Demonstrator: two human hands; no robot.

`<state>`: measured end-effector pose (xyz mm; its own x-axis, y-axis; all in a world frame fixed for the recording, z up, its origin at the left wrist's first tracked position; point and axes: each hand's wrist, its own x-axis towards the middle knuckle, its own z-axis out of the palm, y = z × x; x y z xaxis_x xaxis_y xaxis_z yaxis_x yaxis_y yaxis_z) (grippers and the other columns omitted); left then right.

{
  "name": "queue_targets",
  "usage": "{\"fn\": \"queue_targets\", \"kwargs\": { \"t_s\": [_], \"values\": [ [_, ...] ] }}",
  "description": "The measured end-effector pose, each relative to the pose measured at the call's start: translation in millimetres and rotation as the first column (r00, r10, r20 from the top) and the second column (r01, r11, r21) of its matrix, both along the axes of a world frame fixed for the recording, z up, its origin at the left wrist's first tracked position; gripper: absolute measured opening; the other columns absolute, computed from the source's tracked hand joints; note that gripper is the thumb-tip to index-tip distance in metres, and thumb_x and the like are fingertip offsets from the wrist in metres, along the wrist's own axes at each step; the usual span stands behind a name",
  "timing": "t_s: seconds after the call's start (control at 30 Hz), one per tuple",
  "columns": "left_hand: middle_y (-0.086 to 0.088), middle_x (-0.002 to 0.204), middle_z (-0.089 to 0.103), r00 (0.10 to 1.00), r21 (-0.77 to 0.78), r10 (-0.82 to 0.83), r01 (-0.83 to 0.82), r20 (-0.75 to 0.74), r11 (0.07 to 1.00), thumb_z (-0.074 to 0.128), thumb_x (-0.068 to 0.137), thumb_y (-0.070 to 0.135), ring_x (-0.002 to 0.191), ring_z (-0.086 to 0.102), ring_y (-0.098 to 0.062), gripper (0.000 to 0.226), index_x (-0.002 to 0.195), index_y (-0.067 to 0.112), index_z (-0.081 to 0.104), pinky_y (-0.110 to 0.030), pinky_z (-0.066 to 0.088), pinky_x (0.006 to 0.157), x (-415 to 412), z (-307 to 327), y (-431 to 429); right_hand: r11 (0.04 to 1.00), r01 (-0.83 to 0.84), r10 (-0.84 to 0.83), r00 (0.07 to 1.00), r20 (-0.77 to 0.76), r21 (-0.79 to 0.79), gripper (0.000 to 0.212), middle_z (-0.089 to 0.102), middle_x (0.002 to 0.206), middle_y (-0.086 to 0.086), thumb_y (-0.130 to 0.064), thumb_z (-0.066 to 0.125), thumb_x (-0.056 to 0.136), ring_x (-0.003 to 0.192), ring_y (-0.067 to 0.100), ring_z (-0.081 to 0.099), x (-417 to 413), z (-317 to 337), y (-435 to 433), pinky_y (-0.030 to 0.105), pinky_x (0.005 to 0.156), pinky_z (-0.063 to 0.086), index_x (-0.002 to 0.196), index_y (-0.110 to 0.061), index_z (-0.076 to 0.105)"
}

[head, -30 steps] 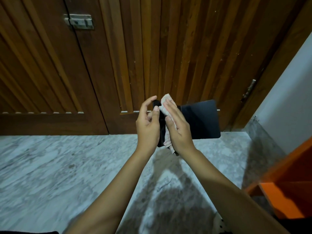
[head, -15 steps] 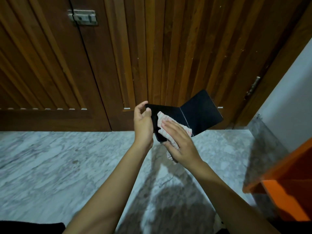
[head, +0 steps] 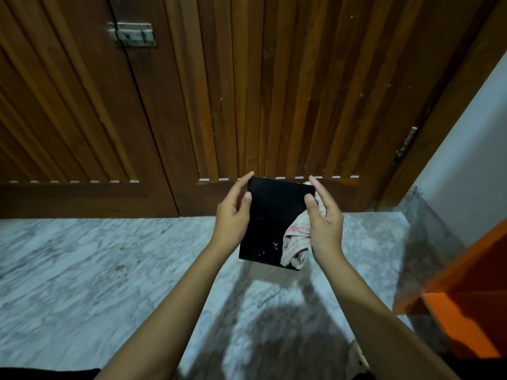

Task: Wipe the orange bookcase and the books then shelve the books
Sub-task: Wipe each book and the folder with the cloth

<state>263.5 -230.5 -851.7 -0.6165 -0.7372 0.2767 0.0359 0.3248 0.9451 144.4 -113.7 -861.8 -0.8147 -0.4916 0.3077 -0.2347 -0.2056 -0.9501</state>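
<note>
A black book (head: 271, 220) is held closed and upright in front of me, its dark cover facing the camera. My left hand (head: 233, 215) grips its left edge, thumb on the cover. My right hand (head: 323, 223) holds the book's right edge together with a pale pink-striped cloth (head: 296, 242), which hangs bunched over the lower right corner of the cover. The orange bookcase (head: 466, 305) shows only as a corner at the right edge of the view, low down.
A dark wooden double door (head: 192, 105) with a metal latch (head: 134, 34) fills the background. The floor is grey-white marble (head: 96, 270). A white wall (head: 472, 160) rises on the right, above the bookcase.
The book was open while the cloth rubbed its inner face; now it is closed and upright. My right hand shifted from the cover's middle to the right edge, cloth still in it.
</note>
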Motion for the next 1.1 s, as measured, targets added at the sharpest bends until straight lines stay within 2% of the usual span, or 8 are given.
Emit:
{"fn": "queue_targets", "kwargs": {
  "t_s": [0.13,0.27,0.4,0.57,0.73,0.9,1.0,1.1],
  "values": [
    [0.016,0.138,0.047,0.987,0.025,-0.096,0.1,-0.129,0.995,0.04,0.1,0.006,0.131,0.041,-0.001,0.042,0.136,0.029,0.041,-0.027,0.035,0.11,1,-6,7,0.998,0.054,-0.053,0.996,0.069,-0.024,0.031,0.053,0.126,-0.02,-0.02,0.054,0.095,0.117,-0.012,0.045,-11,8,-1,0.014,0.101,0.036,0.123,-0.033,0.056],
    [0.004,0.141,0.048,0.98,0.09,-0.089,0.106,-0.178,0.99,0.041,0.099,0.006,0.131,0.044,-0.007,0.041,0.132,0.031,0.044,-0.032,0.036,0.111,-7,0,11,0.99,0.132,-0.122,0.978,0.167,-0.049,0.031,0.054,0.118,-0.022,-0.018,0.054,0.095,0.122,0.001,0.047,-20,15,-7,0.022,0.105,0.038,0.124,-0.028,0.057],
    [-0.001,0.139,0.05,0.98,0.134,-0.037,0.063,-0.195,0.989,0.041,0.099,0.003,0.127,0.047,-0.007,0.04,0.132,0.025,0.044,-0.024,0.039,0.106,-13,5,17,0.907,0.409,-0.391,0.906,0.162,-0.098,0.033,0.051,0.126,-0.016,-0.018,0.043,0.1,0.121,-0.002,0.045,-20,21,-3,-0.001,0.09,0.034,0.131,-0.02,0.053],
    [0.002,0.14,0.049,0.976,0.147,0.037,-0.005,-0.216,0.989,0.041,0.099,0.005,0.131,0.044,-0.011,0.04,0.134,0.026,0.045,-0.042,0.036,0.11,-18,3,25,0.897,0.413,-0.437,0.882,-0.178,-0.155,0.037,0.044,0.129,-0.017,-0.021,0.035,0.102,0.116,-0.023,0.036,-10,27,-5,-0.001,0.095,0.028,0.138,-0.016,0.044],
    [-0.001,0.139,0.05,0.963,0.013,-0.045,0.05,-0.265,0.999,0.044,0.098,0.014,0.13,0.045,-0.01,0.036,0.133,0.024,0.045,-0.039,0.04,0.108,-21,18,46,0.943,0.331,-0.308,0.848,-0.431,-0.023,0.041,0.047,0.132,0.003,-0.025,0.034,0.1,0.123,0.013,0.041,6,28,-27,0.002,0.097,0.026,0.138,-0.014,0.045],
    [0.007,0.133,0.052,0.963,-0.016,-0.068,0.066,-0.261,0.998,0.044,0.098,0.008,0.124,0.047,0.002,0.037,0.134,0.019,0.044,-0.014,0.042,0.099,-17,27,38,0.958,0.287,-0.229,0.791,-0.567,0.012,0.04,0.05,0.133,0.002,-0.027,0.043,0.097,0.12,0.007,0.035,10,43,-40,0.019,0.097,0.034,0.133,-0.011,0.051],
    [0.007,0.133,0.051,0.958,0.007,-0.065,0.07,-0.279,0.998,0.045,0.098,0.008,0.126,0.047,-0.001,0.038,0.134,0.02,0.043,-0.015,0.041,0.1,-15,29,39,0.97,0.241,-0.161,0.706,-0.689,0.021,0.041,0.053,0.13,0.003,-0.033,0.046,0.094,0.124,0.011,0.036,10,49,-45,0.018,0.102,0.031,0.127,-0.012,0.057],
    [0.003,0.134,0.052,0.949,0.023,-0.017,0.026,-0.316,0.999,0.045,0.097,0.006,0.127,0.047,-0.005,0.038,0.134,0.016,0.043,-0.019,0.041,0.102,-13,31,38,0.984,0.171,-0.061,0.603,-0.795,0.055,0.038,0.052,0.134,0.007,-0.03,0.046,0.095,0.132,0.018,0.037,2,51,-44,0.032,0.108,0.033,0.128,-0.013,0.056]
  ]
}}
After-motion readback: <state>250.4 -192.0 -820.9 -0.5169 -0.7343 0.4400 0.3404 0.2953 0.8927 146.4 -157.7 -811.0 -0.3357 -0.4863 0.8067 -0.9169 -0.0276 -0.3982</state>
